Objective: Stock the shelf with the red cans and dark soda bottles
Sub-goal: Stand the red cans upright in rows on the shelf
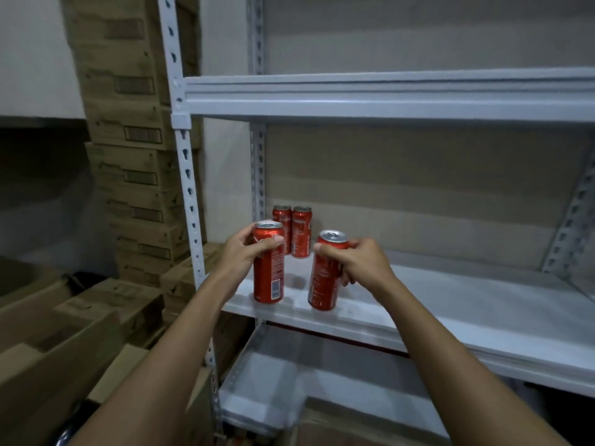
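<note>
My left hand [246, 252] grips a tall red can [269, 275] near its top; the can stands upright at the front left of the white middle shelf [450, 304]. My right hand [357, 262] grips a second red can [323, 284], which leans slightly to the left just above or on the shelf. Two more red cans [293, 230] stand side by side at the back left of the same shelf. No dark soda bottles are in view.
A white upper shelf [386, 94] hangs above, and a lower shelf [273, 381] lies below. Perforated metal uprights [190, 188] frame the rack. Stacked cardboard boxes [135, 156] stand to the left, and open cartons [64, 333] lie at the lower left.
</note>
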